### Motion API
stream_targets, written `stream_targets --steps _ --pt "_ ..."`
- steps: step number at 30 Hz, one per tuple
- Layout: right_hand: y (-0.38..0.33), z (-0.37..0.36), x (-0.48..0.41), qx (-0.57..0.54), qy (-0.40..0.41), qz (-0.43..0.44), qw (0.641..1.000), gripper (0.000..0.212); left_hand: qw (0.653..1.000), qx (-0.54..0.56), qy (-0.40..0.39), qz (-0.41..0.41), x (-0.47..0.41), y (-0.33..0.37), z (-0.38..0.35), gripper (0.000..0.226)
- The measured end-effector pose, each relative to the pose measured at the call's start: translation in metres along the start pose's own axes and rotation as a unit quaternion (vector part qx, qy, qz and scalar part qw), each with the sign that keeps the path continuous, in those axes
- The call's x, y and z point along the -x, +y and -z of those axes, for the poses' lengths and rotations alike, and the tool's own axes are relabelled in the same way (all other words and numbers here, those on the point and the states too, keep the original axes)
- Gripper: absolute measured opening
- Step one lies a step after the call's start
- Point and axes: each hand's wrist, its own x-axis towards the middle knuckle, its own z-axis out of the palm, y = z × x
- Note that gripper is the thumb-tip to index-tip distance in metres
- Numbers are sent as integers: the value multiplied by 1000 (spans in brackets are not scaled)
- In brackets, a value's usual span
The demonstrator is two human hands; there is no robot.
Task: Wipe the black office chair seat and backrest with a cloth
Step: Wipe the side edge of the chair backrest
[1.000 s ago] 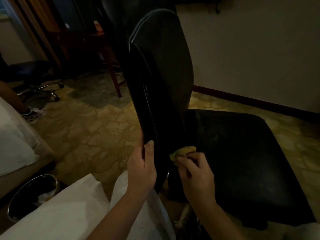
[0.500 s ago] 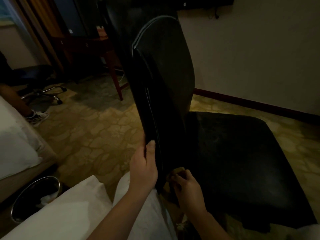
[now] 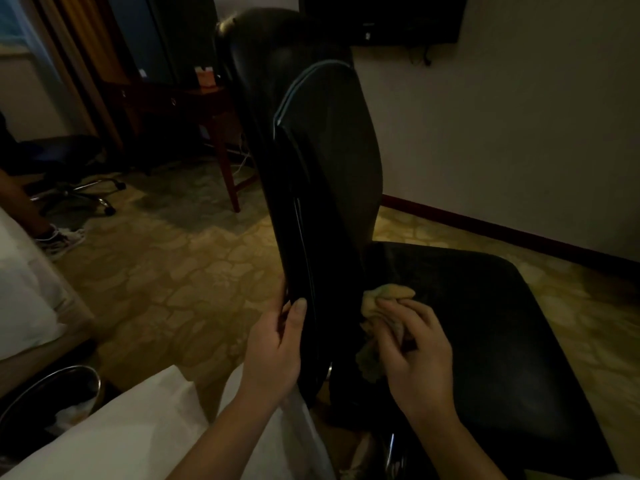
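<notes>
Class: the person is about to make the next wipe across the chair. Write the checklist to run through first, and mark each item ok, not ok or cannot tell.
1. Chair steadied: ok. The left hand grips the side edge of the backrest, thumb along it.
2. Cloth in hand: ok. The right hand holds the yellowish cloth under curled fingers.
3. Cloth at the surface: ok. It lies at the rear of the seat, beside the backrest.
4. Wiping path free: ok. Nothing else lies on the visible seat.
5. Dirt left on seat and backrest: cannot tell, the room is too dark.
</notes>
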Motion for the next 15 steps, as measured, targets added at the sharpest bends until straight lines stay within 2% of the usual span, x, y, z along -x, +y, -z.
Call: stream_targets --steps 4,8,10,12,15 --pt "-44 4 -16 -25 10 63 998 47 999 39 -23 7 -3 11 6 36" --pt "-82 5 -33 -33 28 113 993 54 998 63 -2 -10 -15 31 13 27" --pt "-101 5 -43 -45 24 125 991 58 996 79 4 -31 -24 47 18 38" --pt "-118 5 -54 -41 25 155 987 55 995 90 20 -40 -35 63 24 44" --pt "-135 -2 -70 22 27 224 974 45 992 98 37 -65 -46 96 34 33"
